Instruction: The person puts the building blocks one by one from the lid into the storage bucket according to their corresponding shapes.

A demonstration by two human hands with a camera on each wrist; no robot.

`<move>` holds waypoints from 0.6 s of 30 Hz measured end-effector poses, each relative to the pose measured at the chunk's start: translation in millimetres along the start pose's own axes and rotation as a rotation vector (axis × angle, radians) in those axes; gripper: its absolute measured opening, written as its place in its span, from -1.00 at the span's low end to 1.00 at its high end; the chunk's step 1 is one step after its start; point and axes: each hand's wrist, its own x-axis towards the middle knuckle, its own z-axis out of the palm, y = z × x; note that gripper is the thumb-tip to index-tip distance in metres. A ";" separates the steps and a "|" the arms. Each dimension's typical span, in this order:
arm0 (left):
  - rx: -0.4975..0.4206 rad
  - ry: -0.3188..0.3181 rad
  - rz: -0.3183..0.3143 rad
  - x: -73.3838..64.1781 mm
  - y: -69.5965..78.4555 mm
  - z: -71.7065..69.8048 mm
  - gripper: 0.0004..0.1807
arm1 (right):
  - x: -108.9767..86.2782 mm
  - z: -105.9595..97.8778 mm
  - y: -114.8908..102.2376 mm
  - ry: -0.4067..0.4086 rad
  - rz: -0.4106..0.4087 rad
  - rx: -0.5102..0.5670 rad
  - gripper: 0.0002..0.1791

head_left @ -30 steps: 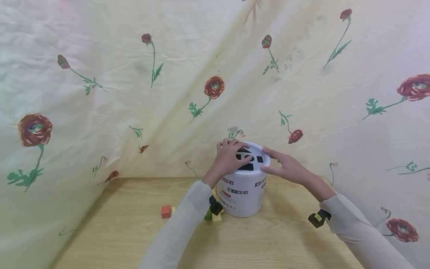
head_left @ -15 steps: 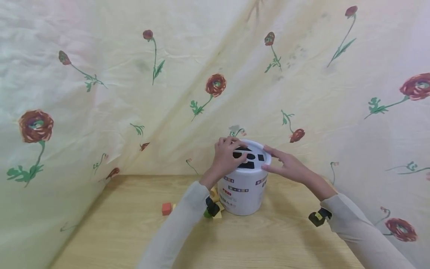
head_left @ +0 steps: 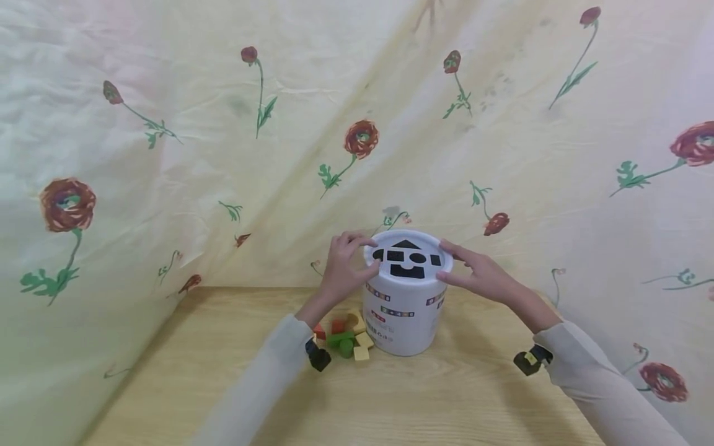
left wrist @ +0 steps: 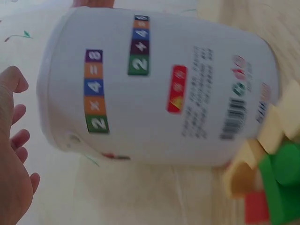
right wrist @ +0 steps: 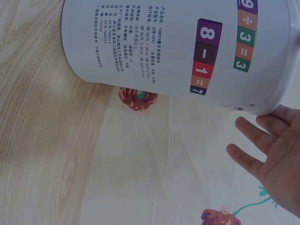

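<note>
A white bucket stands upright on the table, printed with coloured number sums. Its lid has several black openings in different shapes. At the left of the rim, my left hand has its fingers bent loosely with nothing between them; the left wrist view shows a gap between this hand and the bucket's side. My right hand touches the rim from the right with thumb and fingertips. Its fingers are spread and nearly straight in the right wrist view.
Wooden blocks lie against the bucket's left foot, among them a green block, a yellow block and a red block. A flowered cloth hangs behind the wooden table. Each wrist wears a small black camera.
My left hand has moved left from over the lid to its left edge, uncovering the openings. More blocks show past the left forearm. The right hand stays at the rim.
</note>
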 end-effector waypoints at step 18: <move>0.044 -0.347 -0.039 -70.2 -52.1 -1.2 -0.55 | 0.7 -0.5 2.4 -0.013 0.017 0.004 -0.04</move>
